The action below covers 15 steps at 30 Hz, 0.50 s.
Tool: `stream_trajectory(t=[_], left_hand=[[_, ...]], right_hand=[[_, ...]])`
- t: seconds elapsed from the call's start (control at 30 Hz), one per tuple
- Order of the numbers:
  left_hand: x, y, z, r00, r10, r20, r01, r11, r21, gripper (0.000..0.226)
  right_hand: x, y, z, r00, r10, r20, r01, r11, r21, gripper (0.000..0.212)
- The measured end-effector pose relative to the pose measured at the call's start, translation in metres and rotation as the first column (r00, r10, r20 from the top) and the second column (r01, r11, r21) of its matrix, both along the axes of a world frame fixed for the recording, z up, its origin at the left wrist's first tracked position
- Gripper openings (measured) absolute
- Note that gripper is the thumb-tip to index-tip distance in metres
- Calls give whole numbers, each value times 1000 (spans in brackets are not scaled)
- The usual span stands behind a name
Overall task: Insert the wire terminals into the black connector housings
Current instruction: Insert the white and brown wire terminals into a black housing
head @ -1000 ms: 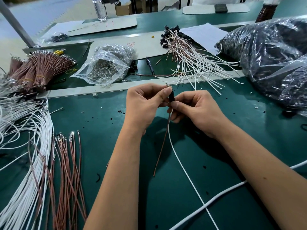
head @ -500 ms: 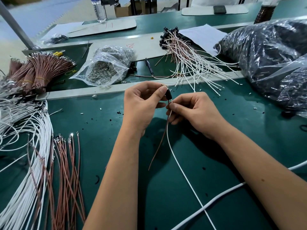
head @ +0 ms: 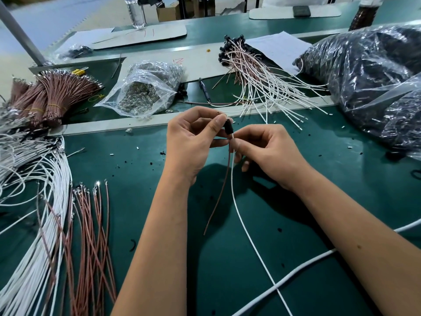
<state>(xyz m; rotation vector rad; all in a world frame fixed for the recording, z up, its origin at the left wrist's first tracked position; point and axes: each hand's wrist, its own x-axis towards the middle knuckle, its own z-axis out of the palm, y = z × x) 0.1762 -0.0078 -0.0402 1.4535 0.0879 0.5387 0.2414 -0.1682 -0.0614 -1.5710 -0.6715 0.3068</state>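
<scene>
Both forearms reach forward over the green mat (head: pixel 341 179), hands meeting above its middle. The left hand (head: pixel 193 142) pinches the black housing (head: pixel 228 127) between thumb and fingers, its fingers curled. The right hand (head: pixel 266 151), just below and beside the housing, pinches the white wire (head: pixel 241 215) where it enters. A brown wire (head: pixel 218 190) hangs alongside.
</scene>
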Motion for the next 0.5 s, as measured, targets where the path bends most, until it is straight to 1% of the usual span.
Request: stream_trajectory(t=[0.1, 0.17, 0.33, 0.5], left_hand=[[0, 0, 0, 1000, -30, -1, 30, 1000, 6, 4], [-1, -1, 0, 999, -45, 6, 45, 999, -2, 4], [-3, 2, 2, 996, -84, 32, 87, 992, -89, 12], [-4, 5, 2, 993, -99, 63, 106, 988, -116, 6]], right_hand=[[0, -1, -1, 998, -42, 50, 40, 998, 39, 9], [0, -1, -2, 997, -54, 56, 51, 997, 55, 8], [0, -1, -2, 997, -68, 48, 62, 991, 121, 6], [1, -1, -3, 996, -79, 48, 69, 983, 172, 7]])
